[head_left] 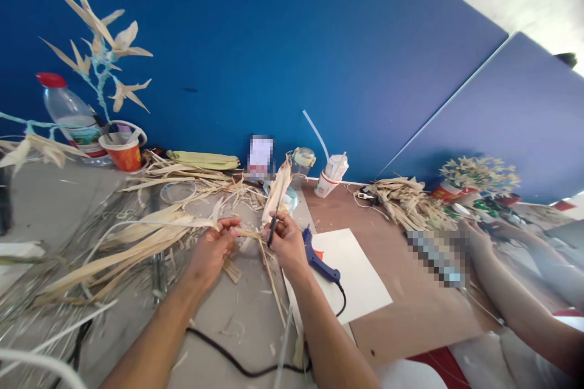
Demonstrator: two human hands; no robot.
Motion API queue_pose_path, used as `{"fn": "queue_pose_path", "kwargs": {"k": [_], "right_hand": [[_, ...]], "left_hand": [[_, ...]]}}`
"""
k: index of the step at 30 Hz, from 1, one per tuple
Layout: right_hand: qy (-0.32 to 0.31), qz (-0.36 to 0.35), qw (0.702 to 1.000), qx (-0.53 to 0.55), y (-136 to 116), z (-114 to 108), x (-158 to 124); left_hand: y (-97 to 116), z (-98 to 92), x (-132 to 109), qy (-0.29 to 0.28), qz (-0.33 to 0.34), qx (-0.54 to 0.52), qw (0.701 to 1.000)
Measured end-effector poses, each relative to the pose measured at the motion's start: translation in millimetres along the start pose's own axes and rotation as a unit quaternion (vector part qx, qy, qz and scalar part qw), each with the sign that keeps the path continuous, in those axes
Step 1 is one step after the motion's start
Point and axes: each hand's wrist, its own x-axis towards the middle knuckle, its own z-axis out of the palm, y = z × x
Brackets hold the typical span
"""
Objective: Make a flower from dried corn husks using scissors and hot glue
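Note:
My left hand (219, 244) is closed, pinching one end of a narrow dried corn husk strip (249, 233). The strip stretches across to my right hand (288, 244), whose fingers are closed around a slim dark tool (272, 230); its exact kind is hard to make out. Just beyond that hand, a broad dried husk piece (277, 189) stands upright. Right of my right wrist, a blue glue gun (320, 258) lies on a white sheet (360, 279). Long husk leaves (123, 249) spread over the table left of my left hand.
A red paper cup (124, 155) and a bottle (73, 115) stand at the back left near a husk-flower branch (103, 67). A white cup (326, 183) stands against the blue partition (255, 42). A black cable (237, 368) crosses the front. Another person's arms (511, 292) reach in at right.

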Motion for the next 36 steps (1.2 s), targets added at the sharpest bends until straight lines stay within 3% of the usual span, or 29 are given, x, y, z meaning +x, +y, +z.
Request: {"fn": "queue_pose_path", "kwargs": {"k": [3, 7, 15, 22, 29, 36], "right_hand": [[0.068, -0.039, 0.997, 0.026, 12, 10, -1], [0.082, -0.051, 0.995, 0.035, 22, 21, -5], [0.029, -0.05, 0.997, -0.05, 23, 28, -14], [-0.025, -0.079, 0.98, -0.18, 17, 20, -19], [-0.117, -0.1, 0.928, -0.34, 2, 22, -31], [-0.147, -0.102, 0.897, -0.405, 2, 22, -33]], "left_hand": [[-1, 6.4, -2, -0.001, -0.018, -0.038, 0.999], [-7, 11.3, -4, -0.029, -0.035, -0.012, 0.999], [-8, 5.9, -2, 0.007, -0.032, 0.002, 0.999], [0, -0.1, 4, 0.081, 0.012, -0.03, 0.996], [12, -4.9, 8, 0.104, 0.076, -0.111, 0.985], [12, -8.0, 9, 0.088, 0.066, -0.143, 0.984]]}}
